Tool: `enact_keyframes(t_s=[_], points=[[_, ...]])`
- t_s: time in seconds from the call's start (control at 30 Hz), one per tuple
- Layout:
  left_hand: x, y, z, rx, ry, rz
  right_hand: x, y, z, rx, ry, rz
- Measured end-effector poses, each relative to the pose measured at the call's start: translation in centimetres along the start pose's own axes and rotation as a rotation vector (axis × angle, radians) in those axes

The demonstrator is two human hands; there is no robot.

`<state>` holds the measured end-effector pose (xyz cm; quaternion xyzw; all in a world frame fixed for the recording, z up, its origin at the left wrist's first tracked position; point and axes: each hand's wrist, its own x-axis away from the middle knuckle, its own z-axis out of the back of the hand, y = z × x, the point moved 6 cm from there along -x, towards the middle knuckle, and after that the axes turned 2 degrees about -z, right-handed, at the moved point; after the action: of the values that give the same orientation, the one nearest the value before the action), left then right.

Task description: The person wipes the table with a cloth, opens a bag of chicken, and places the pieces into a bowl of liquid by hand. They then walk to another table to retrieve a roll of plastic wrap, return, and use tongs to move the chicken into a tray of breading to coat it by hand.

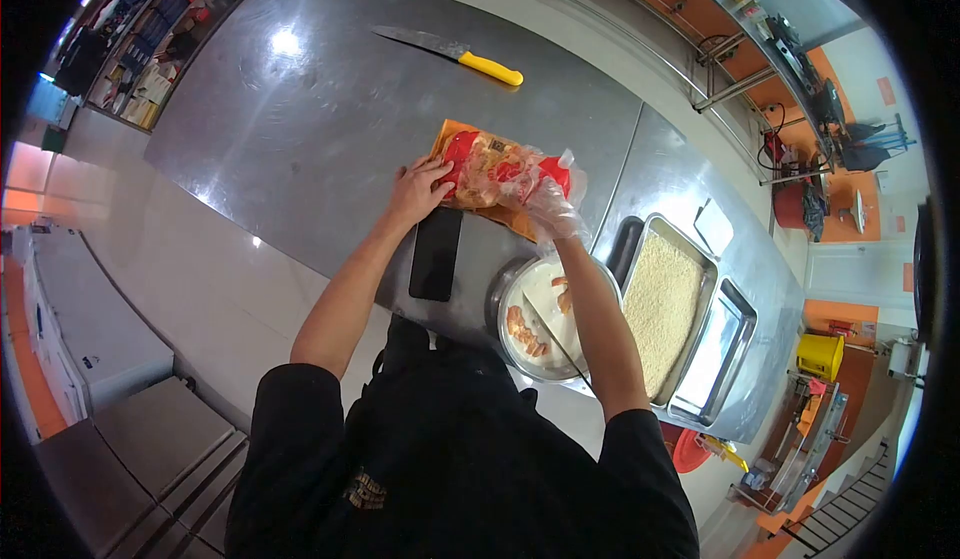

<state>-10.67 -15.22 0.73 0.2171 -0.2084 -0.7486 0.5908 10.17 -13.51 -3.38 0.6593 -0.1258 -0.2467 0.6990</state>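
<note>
A red, orange and clear plastic bag of meat pieces (485,171) lies on the steel table. My bare left hand (420,195) grips its left end, fingers over the red print. A clear disposable glove covers my right hand (550,207), which is at the bag's right end among loose plastic; its fingertips are hidden there. Below my right forearm stands a round metal bowl (497,321) of creamy white batter (545,344) with several meat pieces (523,331) in it. A thin metal utensil (556,341) leans across the bowl.
A black phone (436,255) lies below my left hand. Farther off is a knife with a yellow handle (490,67). Right of the bowl sit a tray of pale crumbs (662,309), a second metal tray (728,354) and a white rectangular item (714,227).
</note>
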Motion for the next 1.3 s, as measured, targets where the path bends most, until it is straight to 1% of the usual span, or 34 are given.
enact_keyframes(t_s=[0.1,0.13,0.17,0.23,0.27,0.3,0.37,0.4,0.47,0.57,0.6,0.67,0.7,0.77,0.8,0.9,0.97,1.0,1.03,1.07,1.1,1.13,1.17,1.23,1.27,1.3], points=[[0.0,-0.2,-0.2,0.025,0.012,-0.013,-0.6,0.0,0.5,0.209,-0.062,0.050],[-0.1,-0.2,-0.2,0.020,0.013,-0.013,0.0,-2.8,-0.8,0.128,-0.029,0.189],[0.0,-0.2,-0.3,0.019,0.004,-0.003,-0.7,-2.4,-0.5,0.124,-0.024,0.185],[0.0,-0.3,-0.4,0.014,0.000,0.020,-1.8,-1.5,-0.9,-0.573,-0.267,0.106],[0.1,-0.3,-0.5,0.016,0.011,0.030,-2.6,1.7,0.8,-0.363,-0.242,0.277],[0.2,-0.4,-0.6,0.020,0.019,0.037,-2.5,0.0,0.1,-0.370,-0.239,0.281],[0.1,-0.5,-0.8,0.027,0.019,0.047,-1.7,-4.7,-2.6,-0.051,-0.222,0.345],[0.1,-0.5,-0.9,0.035,0.023,0.054,-1.3,-6.3,-3.0,-0.051,-0.221,0.349],[0.2,-0.4,-1.0,0.041,0.031,0.048,-0.4,-9.7,-4.9,0.780,-0.167,0.652],[0.1,-0.6,-1.0,0.051,0.060,0.032,-0.7,-10.0,-7.3,2.057,-0.041,0.991],[0.2,-0.7,-1.0,0.065,0.074,0.022,-0.5,-10.0,-7.4,2.056,-0.042,0.991],[-0.1,-0.9,-1.3,0.063,0.058,0.037,0.7,-8.6,-7.8,2.233,-0.243,1.011],[0.0,-1.1,-1.5,0.057,0.043,0.055,0.4,-7.1,-6.9,2.231,-0.239,1.013],[0.1,-0.7,-1.0,0.067,0.038,0.040,-1.0,0.0,-4.6,3.043,0.034,1.722],[0.1,-0.5,-0.6,0.079,0.036,0.024,-1.1,1.0,-4.2,3.043,0.036,1.711],[0.3,-0.3,-0.4,0.072,0.057,0.044,-0.3,3.3,-4.5,3.356,0.457,1.822],[0.2,-0.5,-0.6,0.069,0.068,0.045,-0.1,5.6,-4.3,3.541,0.796,1.878],[0.3,-0.7,-0.7,0.067,0.071,0.040,-1.4,11.0,-1.9,3.677,0.489,1.861],[0.3,-0.7,-0.6,0.069,0.073,0.042,-0.8,11.0,-2.3,3.681,0.490,1.857],[0.3,-0.7,-0.5,0.071,0.077,0.042,0.6,10.6,-3.6,3.626,0.669,1.814],[0.3,-0.7,-0.6,0.075,0.079,0.040,0.8,11.5,-3.4,3.559,0.844,1.774],[0.3,-0.6,-0.7,0.081,0.078,0.034,1.6,12.0,-3.4,3.381,1.085,1.367],[0.3,-0.6,-0.8,0.079,0.093,0.034,1.7,12.9,-3.3,3.377,1.092,1.387],[0.3,-0.7,-1.0,0.085,0.105,0.020,2.6,13.3,-3.2,2.980,0.950,1.389],[0.3,-0.8,-1.0,0.085,0.110,0.032,3.0,14.2,-2.9,2.948,0.921,1.329],[0.3,-0.8,-0.9,0.085,0.115,0.044,3.5,15.1,-2.5,2.945,0.921,1.352]])
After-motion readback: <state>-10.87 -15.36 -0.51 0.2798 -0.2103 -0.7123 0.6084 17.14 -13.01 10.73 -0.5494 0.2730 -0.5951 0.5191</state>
